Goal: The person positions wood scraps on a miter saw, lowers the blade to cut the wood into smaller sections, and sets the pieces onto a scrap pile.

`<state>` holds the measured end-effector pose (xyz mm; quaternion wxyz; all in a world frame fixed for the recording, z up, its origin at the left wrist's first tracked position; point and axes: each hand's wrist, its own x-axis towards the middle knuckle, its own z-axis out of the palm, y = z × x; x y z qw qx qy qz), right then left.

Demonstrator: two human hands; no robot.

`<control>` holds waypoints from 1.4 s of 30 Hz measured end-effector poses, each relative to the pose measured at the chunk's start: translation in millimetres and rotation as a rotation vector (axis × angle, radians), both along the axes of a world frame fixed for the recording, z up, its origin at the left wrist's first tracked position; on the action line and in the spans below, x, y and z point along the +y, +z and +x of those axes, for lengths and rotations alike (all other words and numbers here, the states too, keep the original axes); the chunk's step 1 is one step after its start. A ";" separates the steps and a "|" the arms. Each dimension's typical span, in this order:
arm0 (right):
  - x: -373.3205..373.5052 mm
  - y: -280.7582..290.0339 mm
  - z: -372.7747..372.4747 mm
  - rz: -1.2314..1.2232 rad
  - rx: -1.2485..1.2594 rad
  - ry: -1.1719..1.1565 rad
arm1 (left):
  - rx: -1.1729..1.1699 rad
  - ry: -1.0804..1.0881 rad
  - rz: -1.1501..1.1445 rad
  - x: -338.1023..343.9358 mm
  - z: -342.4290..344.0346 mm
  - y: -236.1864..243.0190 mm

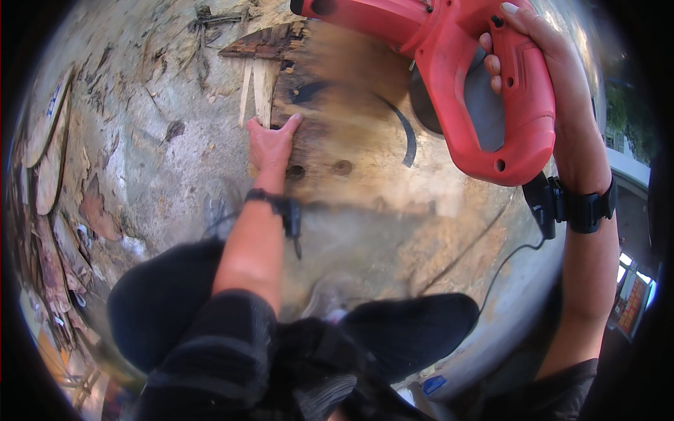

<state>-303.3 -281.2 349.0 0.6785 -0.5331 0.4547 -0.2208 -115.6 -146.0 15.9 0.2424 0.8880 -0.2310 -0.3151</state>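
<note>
Broad ground (189, 151) beside edge of board (351, 186)

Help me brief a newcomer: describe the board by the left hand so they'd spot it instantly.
Find the big red power tool in the right hand. On the ground to its left, by the left hand, lies a brown board. Unlike the narrow pale strips beside it, it is broad, with a curved black mark and two round dark spots.
</note>
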 end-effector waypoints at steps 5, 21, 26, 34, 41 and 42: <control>2.0 -14.7 -9.3 -0.054 0.300 -0.255 | 0.038 -0.002 0.011 -3.8 -5.4 24.9; 22.9 -37.7 -11.1 -0.086 0.214 -0.284 | 0.075 -0.017 0.002 -3.9 -3.1 27.3; 30.7 -43.7 -9.1 -0.102 0.221 -0.280 | 0.098 -0.015 0.043 -3.9 0.3 29.7; 42.2 -54.8 -9.2 -0.123 0.227 -0.284 | 0.107 -0.004 0.018 -3.1 -0.8 24.5; 51.8 -63.1 -7.7 -0.139 0.221 -0.306 | 0.064 -0.012 0.058 -3.2 -0.7 20.7; 52.6 -65.0 -8.6 -0.138 0.222 -0.305 | 0.067 -0.016 0.067 -3.5 -1.0 21.0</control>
